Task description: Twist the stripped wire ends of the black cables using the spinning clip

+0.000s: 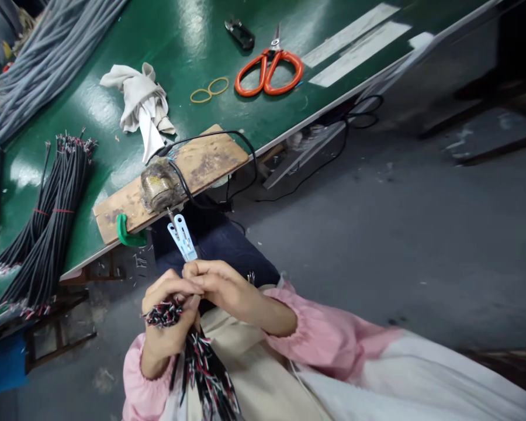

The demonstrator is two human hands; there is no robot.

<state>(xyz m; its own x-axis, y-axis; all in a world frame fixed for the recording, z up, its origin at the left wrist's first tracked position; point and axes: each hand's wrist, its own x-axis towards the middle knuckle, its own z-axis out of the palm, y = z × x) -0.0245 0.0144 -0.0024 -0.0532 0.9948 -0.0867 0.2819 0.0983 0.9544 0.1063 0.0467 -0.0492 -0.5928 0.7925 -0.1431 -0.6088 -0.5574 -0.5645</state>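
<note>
Gripping wire bundle point(169, 313) in closed left hand point(166, 318); right hand point(221, 286) fingers pinching its wire ends

It was a cable-assembly workshop: a long green-topped workbench point(188, 35) carried tied bundles of thin black wires point(48, 216), thick grey cable hanks point(48, 58), orange-handled scissors point(269, 70) and a scorched wooden board point(201, 161) above a bare concrete floor point(398, 234).

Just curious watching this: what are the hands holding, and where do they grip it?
The left hand grips a bundle of wires just below its stripped ends; the right hand pinches at those ends.
</note>
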